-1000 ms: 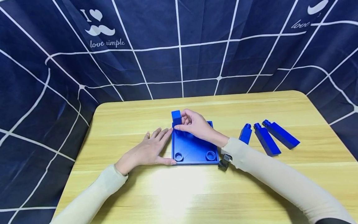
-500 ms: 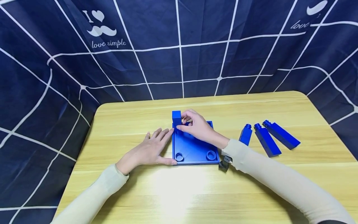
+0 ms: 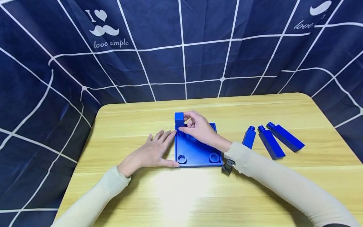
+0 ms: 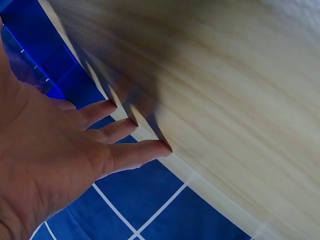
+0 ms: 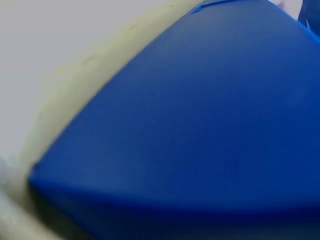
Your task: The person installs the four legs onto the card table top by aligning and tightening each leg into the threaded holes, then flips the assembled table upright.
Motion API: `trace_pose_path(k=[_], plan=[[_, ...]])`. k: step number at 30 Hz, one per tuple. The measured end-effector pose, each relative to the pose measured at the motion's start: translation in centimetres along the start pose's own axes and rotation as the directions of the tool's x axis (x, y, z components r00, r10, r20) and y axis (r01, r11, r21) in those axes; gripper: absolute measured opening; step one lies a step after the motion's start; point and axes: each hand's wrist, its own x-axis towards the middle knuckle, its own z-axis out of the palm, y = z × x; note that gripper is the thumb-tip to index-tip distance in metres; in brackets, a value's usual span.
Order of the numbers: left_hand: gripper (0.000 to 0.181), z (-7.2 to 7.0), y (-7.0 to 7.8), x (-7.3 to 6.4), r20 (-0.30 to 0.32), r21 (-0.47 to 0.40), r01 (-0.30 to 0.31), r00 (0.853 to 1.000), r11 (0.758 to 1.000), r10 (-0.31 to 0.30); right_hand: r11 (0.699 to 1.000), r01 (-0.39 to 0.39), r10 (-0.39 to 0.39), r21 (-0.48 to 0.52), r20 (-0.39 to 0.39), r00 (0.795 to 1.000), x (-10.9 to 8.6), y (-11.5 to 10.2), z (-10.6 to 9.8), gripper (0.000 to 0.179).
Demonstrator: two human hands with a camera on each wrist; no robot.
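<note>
A square blue table leg point(image 3: 179, 119) stands upright at the far left corner of a shallow-rimmed blue tabletop point(image 3: 195, 149), which lies underside up. My right hand point(image 3: 199, 126) pinches the leg low down from its right side, the thumb toward me; the leg's lower end is hidden. Fingers spread, my left hand point(image 3: 154, 153) lies along the tabletop's left edge, thumb at the near left corner. The left wrist view shows its straight fingers point(image 4: 137, 154) over the wood beside the blue edge. A blurred blue surface fills most of the right wrist view.
Three loose blue legs point(image 3: 271, 142) with threaded ends lie on the wooden table point(image 3: 136, 201) to the right, near the right sleeve. Round sockets point(image 3: 214, 157) show at the tabletop's near corners. A dark blue checked cloth point(image 3: 158, 66) surrounds the table's back and sides.
The leg in my right hand has turned slightly and its top now sits squarer to the view. My left hand has kept its place at the edge.
</note>
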Motion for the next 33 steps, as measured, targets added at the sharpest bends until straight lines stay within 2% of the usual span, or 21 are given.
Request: trace_pose_path(k=[9, 15, 18, 27, 33], plan=[[0.128, -0.1, 0.2, 0.0, 0.01, -0.012, 0.007, 1.0, 1.0, -0.007, 1.0, -0.027, 0.027, 0.004, -0.04, 0.999, -0.2, -0.1, 0.2, 0.041], [0.129, -0.4, 0.2, 0.1, 0.008, -0.013, 0.003, 1.0, 1.0, -0.002, 0.996, -0.083, 0.083, 0.042, 0.009, 0.997, -0.1, -0.1, 0.1, 0.044], [0.131, -0.5, 0.2, 0.2, 0.027, -0.013, 0.01, 1.0, 1.0, -0.01, 0.992, -0.109, 0.106, 0.057, 0.044, 0.993, -0.3, -0.1, -0.1, 0.044], [0.133, -1.1, 0.5, 0.4, 0.084, -0.05, 0.055, 0.995, 0.997, -0.051, 0.995, -0.062, 0.056, 0.078, 0.081, 0.995, -1.1, 0.2, -1.1, 0.045], [0.13, -1.2, 0.5, 0.4, 0.075, -0.06, 0.065, 0.995, 0.996, -0.06, 0.991, -0.085, 0.078, 0.103, 0.069, 0.995, -1.6, 0.1, -1.3, 0.043]])
